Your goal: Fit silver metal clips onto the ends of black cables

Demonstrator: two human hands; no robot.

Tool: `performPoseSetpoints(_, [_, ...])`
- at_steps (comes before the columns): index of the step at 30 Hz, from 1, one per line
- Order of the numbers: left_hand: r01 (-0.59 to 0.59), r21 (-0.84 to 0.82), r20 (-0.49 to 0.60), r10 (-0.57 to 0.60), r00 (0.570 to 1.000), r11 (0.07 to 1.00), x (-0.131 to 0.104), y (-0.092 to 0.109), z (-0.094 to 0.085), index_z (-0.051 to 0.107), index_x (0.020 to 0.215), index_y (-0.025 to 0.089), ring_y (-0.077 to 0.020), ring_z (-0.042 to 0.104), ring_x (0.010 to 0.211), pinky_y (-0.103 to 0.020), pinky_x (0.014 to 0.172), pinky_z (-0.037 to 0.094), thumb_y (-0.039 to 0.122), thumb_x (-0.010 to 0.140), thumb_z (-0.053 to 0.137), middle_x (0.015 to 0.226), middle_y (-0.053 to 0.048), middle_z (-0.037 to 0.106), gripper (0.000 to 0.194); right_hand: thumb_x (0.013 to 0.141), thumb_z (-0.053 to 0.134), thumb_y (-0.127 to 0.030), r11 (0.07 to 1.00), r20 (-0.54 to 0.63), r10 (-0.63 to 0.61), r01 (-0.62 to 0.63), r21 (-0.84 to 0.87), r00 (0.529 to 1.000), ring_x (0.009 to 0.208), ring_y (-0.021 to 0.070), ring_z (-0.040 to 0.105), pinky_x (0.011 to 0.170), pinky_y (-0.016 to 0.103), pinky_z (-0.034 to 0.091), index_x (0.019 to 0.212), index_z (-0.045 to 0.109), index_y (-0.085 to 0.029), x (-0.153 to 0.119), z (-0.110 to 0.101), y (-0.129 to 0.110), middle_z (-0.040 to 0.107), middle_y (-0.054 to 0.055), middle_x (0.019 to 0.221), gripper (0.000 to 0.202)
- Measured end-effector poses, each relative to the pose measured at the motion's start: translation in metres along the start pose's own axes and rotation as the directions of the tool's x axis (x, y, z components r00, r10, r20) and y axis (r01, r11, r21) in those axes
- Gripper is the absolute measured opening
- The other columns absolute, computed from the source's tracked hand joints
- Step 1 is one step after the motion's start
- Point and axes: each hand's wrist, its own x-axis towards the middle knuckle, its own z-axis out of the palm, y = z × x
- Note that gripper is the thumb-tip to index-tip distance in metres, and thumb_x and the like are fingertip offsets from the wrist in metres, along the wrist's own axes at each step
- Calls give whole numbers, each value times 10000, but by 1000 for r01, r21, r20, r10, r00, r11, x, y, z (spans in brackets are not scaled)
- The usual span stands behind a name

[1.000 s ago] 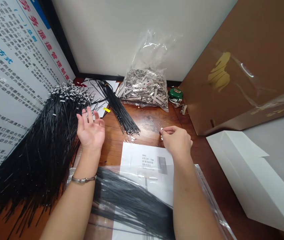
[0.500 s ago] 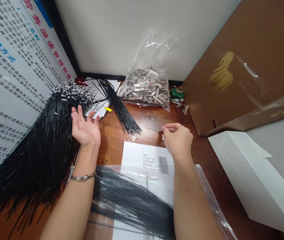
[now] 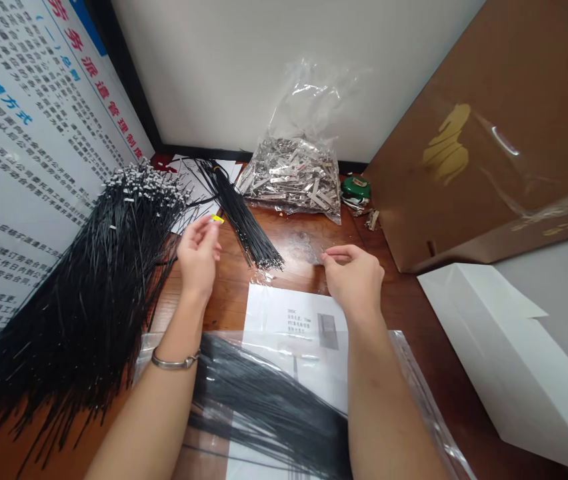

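Note:
My left hand [image 3: 198, 259] is turned with its fingers curled in and the thumb against them. Its fingertips are beside a small yellow tag [image 3: 218, 219], and whatever they hold is too small to make out. To its right lies a tied bundle of thin black wires [image 3: 244, 220] with metal tips. My right hand [image 3: 355, 277] is closed in a pinch above the wooden table, just past a printed sheet [image 3: 274, 307]. What sits in that pinch is hidden or too small to name. A metal bracelet [image 3: 177, 363] circles my left wrist.
A big heap of black wires [image 3: 79, 287] with white ends leans at the left. Behind stand a clear bag of metal strips [image 3: 294, 173] and a green tape measure [image 3: 355, 190]. A brown box [image 3: 464, 80] and a white box [image 3: 494, 353] are at the right; bagged black wires [image 3: 264, 393] lie in front.
My left hand has moved right from the wire heap toward the yellow tag, and its spread fingers have curled in. The right hand stays almost where it was, still pinching.

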Motion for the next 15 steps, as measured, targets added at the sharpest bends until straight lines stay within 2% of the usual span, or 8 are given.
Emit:
performPoseSetpoints(1, [-76,186,34,71,997,980,-2,-3,1,674,930,196,-139,557,673,-253,621,418,274,723,679,914,-61,694,221,726,615,-257,1000,1,-5,5,7,1000,830,276,674,810,392,460,772,703,-189,0,0,0,745,101,818,121])
performPoseSetpoints(2, [-140,373,103,109,989,917,-4,-6,1,685,895,200,-158,555,689,-278,663,421,260,734,667,858,-51,695,173,724,618,-258,1000,2,-8,8,15,1000,824,277,674,811,393,460,768,702,-189,0,1,0,744,100,815,117])
performPoseSetpoints(3, [-208,524,158,146,977,826,-6,-7,2,690,855,206,-183,560,729,-308,714,419,249,743,657,817,-47,694,124,723,619,-257,1000,5,-11,11,21,1000,822,276,675,813,392,460,767,700,-189,0,1,1,745,98,816,115])
performPoseSetpoints(5, [-298,722,254,162,954,624,-10,-9,1,692,799,223,-235,562,822,-366,795,398,249,762,644,805,-47,701,66,725,618,-255,1000,10,-15,15,24,1000,823,270,676,817,385,459,769,699,-190,0,2,0,746,93,820,113])
performPoseSetpoints(6, [-321,776,286,150,946,543,-11,-9,1,691,778,228,-255,559,855,-386,814,386,262,770,643,808,-50,703,59,727,617,-254,1000,14,-15,15,22,1000,827,267,677,817,379,459,770,699,-190,0,2,0,747,92,826,112])
performPoseSetpoints(8, [-338,831,326,106,940,442,-12,-9,0,695,756,235,-281,553,877,-404,810,374,317,790,638,818,-61,702,106,729,618,-253,1000,22,-8,8,16,1000,836,264,676,815,371,459,771,698,-189,0,2,-1,747,93,838,111])
performPoseSetpoints(11, [-347,858,347,70,935,379,-12,-10,1,707,742,239,-295,551,879,-402,781,367,397,814,615,822,-77,692,196,730,624,-257,1000,36,-5,4,10,999,844,266,671,819,372,456,775,698,-193,-2,2,-3,747,88,843,107])
performPoseSetpoints(15, [-347,876,357,34,934,336,-12,-11,3,703,709,227,-308,552,883,-408,763,362,418,811,615,814,-83,695,233,729,618,-247,1000,29,-8,7,27,1000,828,269,669,815,379,455,763,694,-190,-2,2,-4,745,90,830,101])
